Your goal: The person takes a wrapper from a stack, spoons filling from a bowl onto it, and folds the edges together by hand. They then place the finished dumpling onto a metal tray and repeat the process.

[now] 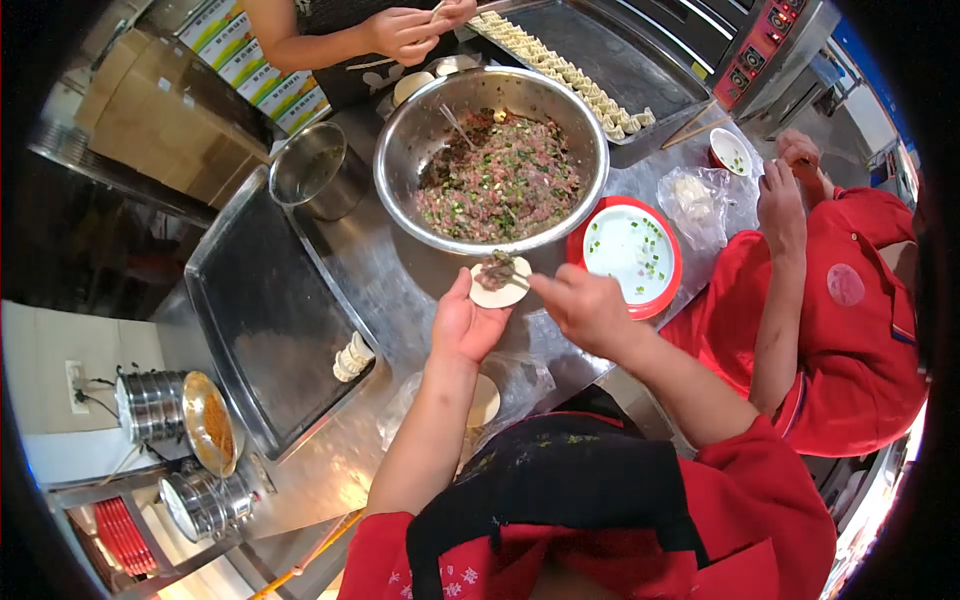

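On the palm and fingers of my left hand (pixel 472 325) rests a round dumpling wrapper (pixel 507 293), with a dab of meat filling (pixel 496 270) on it. My right hand (pixel 585 308) is closed around a thin-handled filling utensil (pixel 522 277). Filling covers the utensil's far end, so its exact shape is hidden, and it touches the wrapper. Just beyond both hands stands a large steel bowl (pixel 392 200) of minced meat and green onion (pixel 505 185). More wrappers (pixel 483 400) lie in clear plastic by my left forearm.
A dark tray (pixel 260 330) at left carries a few dumplings (pixel 352 357); another tray (pixel 625 40) bears rows of them. Nearby are a steel pot (pixel 318 175), a red-rimmed plate (pixel 640 255) and a white bowl (pixel 730 152). Co-workers' hands (pixel 405 35) work opposite and at right (pixel 783 195).
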`<state>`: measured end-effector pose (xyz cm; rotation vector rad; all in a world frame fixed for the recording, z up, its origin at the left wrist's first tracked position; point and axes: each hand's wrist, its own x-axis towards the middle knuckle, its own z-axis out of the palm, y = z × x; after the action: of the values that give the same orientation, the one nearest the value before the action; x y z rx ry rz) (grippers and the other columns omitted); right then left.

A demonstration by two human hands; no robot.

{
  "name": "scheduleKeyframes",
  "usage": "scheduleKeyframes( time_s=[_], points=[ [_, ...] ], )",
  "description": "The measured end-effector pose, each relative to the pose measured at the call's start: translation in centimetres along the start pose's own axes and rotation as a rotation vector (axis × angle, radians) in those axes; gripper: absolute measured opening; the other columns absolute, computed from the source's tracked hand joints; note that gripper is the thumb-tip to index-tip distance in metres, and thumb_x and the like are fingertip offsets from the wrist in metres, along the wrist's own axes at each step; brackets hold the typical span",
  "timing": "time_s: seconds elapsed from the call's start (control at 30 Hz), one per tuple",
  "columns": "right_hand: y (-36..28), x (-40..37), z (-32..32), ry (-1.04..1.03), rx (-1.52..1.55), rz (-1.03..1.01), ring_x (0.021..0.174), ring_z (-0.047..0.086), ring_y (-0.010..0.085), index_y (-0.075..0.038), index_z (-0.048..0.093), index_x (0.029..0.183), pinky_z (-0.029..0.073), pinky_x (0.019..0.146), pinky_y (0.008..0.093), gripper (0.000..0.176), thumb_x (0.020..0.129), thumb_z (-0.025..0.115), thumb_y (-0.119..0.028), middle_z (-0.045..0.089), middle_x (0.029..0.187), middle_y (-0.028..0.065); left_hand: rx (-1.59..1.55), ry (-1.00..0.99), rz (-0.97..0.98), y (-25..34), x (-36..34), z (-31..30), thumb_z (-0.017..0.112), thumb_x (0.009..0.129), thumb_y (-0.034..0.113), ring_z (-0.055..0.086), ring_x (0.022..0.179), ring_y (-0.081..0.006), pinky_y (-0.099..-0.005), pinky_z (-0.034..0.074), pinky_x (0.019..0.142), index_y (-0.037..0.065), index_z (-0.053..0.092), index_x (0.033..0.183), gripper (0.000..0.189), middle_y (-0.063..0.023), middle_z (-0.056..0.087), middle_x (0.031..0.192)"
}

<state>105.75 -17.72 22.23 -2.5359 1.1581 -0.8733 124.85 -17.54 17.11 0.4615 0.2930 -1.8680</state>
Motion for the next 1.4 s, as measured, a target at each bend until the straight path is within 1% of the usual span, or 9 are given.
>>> scheduleKeyframes(
  time_s=[0.13, 0.2, 0.47, 0.67, 0.77, 0.9, 1.1, 1.27, 1.4],
  points=[
    [-0.8, -2.7, 1.3, 0.036, -0.033, -0.066, 0.057, 0.054, 0.0256, -0.007, 0.063, 0.106, 0.043, 0.047, 0.0365, 0.035, 0.071, 0.063, -0.004, 0.048, 0.067, 0.0072, 0.026, 0.045, 0.007, -0.6, -0.3, -0.1, 0.026, 0.101, 0.031, 0.047, 0.121, -0.0324, -0.0467, 0.036, 0.106, -0.004, 0.041, 0.127, 0.046, -0.0194, 0.049, 0.129],
    [-1.2, -2.4, 0.6, 0.141, 0.131, 0.005, 0.056, 0.053, 0.026, -0.005, 0.063, 0.105, 0.042, 0.047, 0.037, 0.034, 0.071, 0.063, -0.001, 0.048, 0.068, 0.0088, 0.011, 0.068, 0.009, -1.0, -0.5, 0.0, 0.027, 0.101, 0.03, 0.046, 0.122, -0.0332, -0.0474, 0.036, 0.106, -0.005, 0.041, 0.127, 0.046, -0.0207, 0.048, 0.13],
    [-0.4, -2.2, 1.3, 0.219, 0.137, 0.123, 0.055, 0.053, 0.0266, -0.005, 0.062, 0.106, 0.042, 0.048, 0.0374, 0.031, 0.075, 0.064, -0.004, 0.05, 0.068, 0.0095, 0.162, 0.053, 0.053, -1.6, -1.1, 0.1, 0.027, 0.101, 0.032, 0.049, 0.119, -0.0301, -0.0448, 0.038, 0.104, -0.001, 0.043, 0.126, 0.045, -0.0166, 0.051, 0.128],
    [-2.0, -4.9, 1.3, 0.126, 0.062, -0.041, 0.053, 0.053, 0.0246, -0.004, 0.064, 0.102, 0.041, 0.046, 0.036, 0.03, 0.072, 0.065, -0.002, 0.048, 0.064, 0.0076, 0.166, -0.019, 0.025, -1.7, -2.1, -1.7, 0.028, 0.101, 0.033, 0.051, 0.116, -0.0293, -0.0439, 0.04, 0.102, -0.001, 0.046, 0.123, 0.044, -0.0144, 0.053, 0.125],
    [-2.2, -4.7, 0.3, 0.194, 0.19, -0.001, 0.053, 0.053, 0.0243, -0.003, 0.064, 0.101, 0.042, 0.046, 0.0357, 0.03, 0.071, 0.065, 0.001, 0.049, 0.065, 0.0081, 0.157, -0.027, 0.022, -1.8, -2.9, -2.2, 0.028, 0.101, 0.032, 0.045, 0.123, -0.0314, -0.0466, 0.033, 0.107, -0.002, 0.042, 0.128, 0.046, -0.0187, 0.048, 0.131],
    [-2.5, -4.0, -0.9, 0.24, 0.229, 0.027, 0.053, 0.052, 0.0244, -0.004, 0.064, 0.101, 0.041, 0.046, 0.0356, 0.032, 0.07, 0.065, 0.002, 0.048, 0.065, 0.0083, 0.182, -0.029, 0.026, -2.5, -4.3, -0.8, 0.028, 0.101, 0.032, 0.045, 0.123, -0.0317, -0.0471, 0.033, 0.107, -0.003, 0.041, 0.129, 0.047, -0.0193, 0.048, 0.131],
    [-2.7, -5.4, -0.8, 0.12, 0.121, -0.138, 0.051, 0.051, 0.0241, -0.004, 0.064, 0.101, 0.04, 0.045, 0.0356, 0.032, 0.07, 0.066, 0.002, 0.047, 0.064, 0.0088, 0.242, -0.097, 0.014, -2.5, -5.0, -0.5, 0.028, 0.101, 0.033, 0.044, 0.124, -0.0326, -0.046, 0.032, 0.108, -0.005, 0.04, 0.13, 0.049, -0.0202, 0.047, 0.132],
    [-4.4, -4.4, -2.6, 0.249, 0.267, 0.021, 0.052, 0.052, 0.0244, 0.0, 0.063, 0.1, 0.041, 0.046, 0.0347, 0.028, 0.072, 0.063, 0.004, 0.049, 0.064, 0.0104, 0.206, -0.036, 0.081, -2.7, -5.9, 0.4, 0.027, 0.101, 0.034, 0.045, 0.123, -0.0328, -0.0456, 0.033, 0.107, -0.004, 0.04, 0.131, 0.05, -0.0203, 0.047, 0.132],
    [-4.8, -4.3, -2.8, 0.261, 0.278, 0.02, 0.053, 0.053, 0.0252, 0.002, 0.063, 0.101, 0.042, 0.047, 0.0342, 0.028, 0.073, 0.062, 0.006, 0.05, 0.065, 0.011, 0.191, -0.116, 0.101, -2.5, -6.0, 0.5, 0.028, 0.101, 0.035, 0.046, 0.122, -0.0312, -0.0447, 0.035, 0.106, -0.003, 0.041, 0.129, 0.049, -0.019, 0.049, 0.131]
  ],
)
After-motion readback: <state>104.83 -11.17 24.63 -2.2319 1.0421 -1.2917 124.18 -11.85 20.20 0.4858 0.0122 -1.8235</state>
